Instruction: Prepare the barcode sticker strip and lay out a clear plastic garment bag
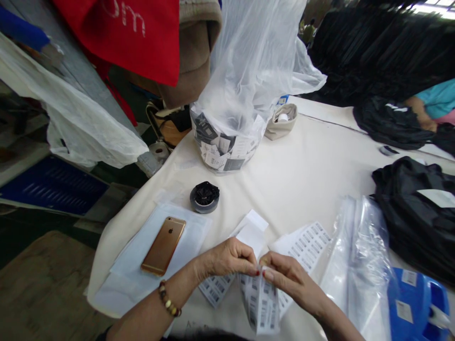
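Left hand (229,258): pinched shut on the top edge of the label sheet (261,303), thumb against forefinger.
Right hand (284,274): pinched on the same edge, its fingertips (267,275) touching my left ones.
Label sheet: hangs below both pinches, towards me.
Other sheets (305,244): flat, just beyond my fingers.
Phone (163,245): well left of my left hand.
Grip: I judge a light nail-tip pinch at the very corner is best, keeping the barcodes uncreased.

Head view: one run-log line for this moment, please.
left hand: pinching barcode label sheet | right hand: pinching same sheet | nearby: gold phone, black roll, bag of tags
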A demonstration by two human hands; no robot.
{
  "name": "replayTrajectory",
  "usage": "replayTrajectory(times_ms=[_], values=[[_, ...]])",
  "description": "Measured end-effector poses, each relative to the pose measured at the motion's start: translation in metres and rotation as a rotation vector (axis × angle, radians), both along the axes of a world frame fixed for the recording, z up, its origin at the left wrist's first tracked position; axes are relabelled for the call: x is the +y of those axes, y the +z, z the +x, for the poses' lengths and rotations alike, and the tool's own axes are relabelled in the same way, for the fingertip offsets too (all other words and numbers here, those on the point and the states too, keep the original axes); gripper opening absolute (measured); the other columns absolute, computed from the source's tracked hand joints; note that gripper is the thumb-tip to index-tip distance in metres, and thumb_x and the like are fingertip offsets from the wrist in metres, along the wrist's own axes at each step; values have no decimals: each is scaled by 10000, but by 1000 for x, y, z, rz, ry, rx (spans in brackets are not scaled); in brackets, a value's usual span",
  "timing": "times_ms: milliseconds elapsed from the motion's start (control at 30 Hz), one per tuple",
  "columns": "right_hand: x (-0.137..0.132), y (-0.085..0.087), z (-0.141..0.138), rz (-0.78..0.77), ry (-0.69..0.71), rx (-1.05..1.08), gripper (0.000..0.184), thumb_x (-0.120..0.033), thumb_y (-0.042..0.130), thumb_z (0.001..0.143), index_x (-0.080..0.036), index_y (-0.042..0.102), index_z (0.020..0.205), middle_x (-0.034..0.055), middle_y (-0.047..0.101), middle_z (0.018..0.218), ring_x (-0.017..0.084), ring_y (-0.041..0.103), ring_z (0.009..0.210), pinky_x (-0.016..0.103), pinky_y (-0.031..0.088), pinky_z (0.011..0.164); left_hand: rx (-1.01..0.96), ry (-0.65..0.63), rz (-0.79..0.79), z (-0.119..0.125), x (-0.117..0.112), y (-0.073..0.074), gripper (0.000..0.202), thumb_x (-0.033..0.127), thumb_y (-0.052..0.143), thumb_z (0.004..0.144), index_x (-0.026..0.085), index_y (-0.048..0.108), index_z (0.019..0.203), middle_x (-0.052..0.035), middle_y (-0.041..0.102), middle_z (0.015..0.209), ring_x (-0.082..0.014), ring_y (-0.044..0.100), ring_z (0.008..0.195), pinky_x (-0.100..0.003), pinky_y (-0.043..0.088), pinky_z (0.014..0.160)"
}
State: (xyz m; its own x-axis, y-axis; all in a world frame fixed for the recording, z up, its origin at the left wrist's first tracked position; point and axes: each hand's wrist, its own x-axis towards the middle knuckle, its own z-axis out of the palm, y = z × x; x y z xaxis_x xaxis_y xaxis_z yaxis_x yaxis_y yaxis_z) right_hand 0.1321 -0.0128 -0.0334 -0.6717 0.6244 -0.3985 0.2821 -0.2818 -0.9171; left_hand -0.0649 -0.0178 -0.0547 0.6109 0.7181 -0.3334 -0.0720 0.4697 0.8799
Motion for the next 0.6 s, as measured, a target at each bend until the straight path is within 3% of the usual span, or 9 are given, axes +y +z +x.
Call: replayTrajectory(times_ms=[100, 167, 600], values=[[7, -3, 3, -187, 78, -18, 456, -451, 793, 544, -154, 537, 776, -27, 552, 647, 92, 470, 570, 203, 343, 507, 25, -61, 28, 0, 2, 0, 285, 384, 705, 609, 113, 617, 614, 39, 516, 542, -66, 402, 534, -203, 301, 525], [12, -5, 5, -264, 127, -68, 469, -390, 840, 465, -143, 556, 746, -18, 590, 645, 93, 493, 558, 195, 352, 497, 55, -86, 39, -1, 4, 1, 279, 382, 693, 622, 116, 609, 616, 47, 497, 534, -60, 382, 524, -198, 286, 507], [8, -4, 6, -473, -118, 15, 312, -363, 797, 546, -131, 647, 691, -5, 645, 583, 96, 552, 475, 195, 385, 456, 144, 31, 80, 2, 5, -7, 195, 320, 619, 630, 132, 581, 600, 62, 471, 510, -58, 373, 493, -191, 293, 484]])
